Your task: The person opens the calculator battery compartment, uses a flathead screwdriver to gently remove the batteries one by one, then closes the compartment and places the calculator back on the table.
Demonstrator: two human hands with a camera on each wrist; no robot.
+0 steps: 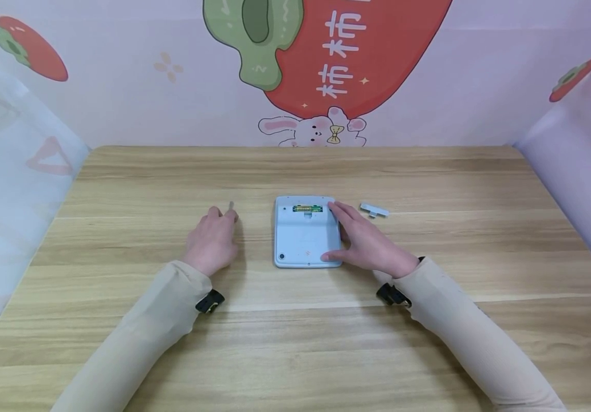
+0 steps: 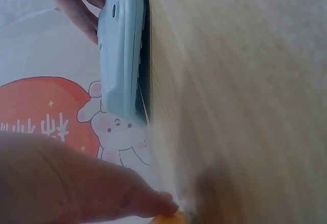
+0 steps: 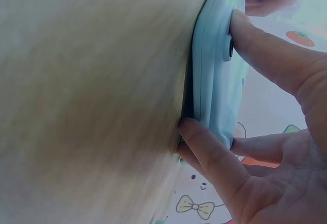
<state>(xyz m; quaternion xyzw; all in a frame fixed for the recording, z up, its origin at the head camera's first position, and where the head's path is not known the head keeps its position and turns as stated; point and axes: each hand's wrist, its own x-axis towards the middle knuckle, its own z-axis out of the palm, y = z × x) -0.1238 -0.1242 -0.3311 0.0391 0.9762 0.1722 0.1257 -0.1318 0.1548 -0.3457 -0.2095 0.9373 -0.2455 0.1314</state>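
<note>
A light blue calculator lies face down, its battery slot uncovered with a green and gold battery inside. My right hand grips the calculator's right side. In the right wrist view the thumb lies on its back and a finger reaches to its lower edge. Left of the calculator, my left hand is low over the table and pinches a small tool. Its grey end sticks out past the fingertips, and an orange part shows in the left wrist view; the fingers hide the remainder.
The light blue battery cover lies on the wooden table right of the calculator, beyond my right hand. A printed cloth backdrop stands behind the table's far edge and at both sides.
</note>
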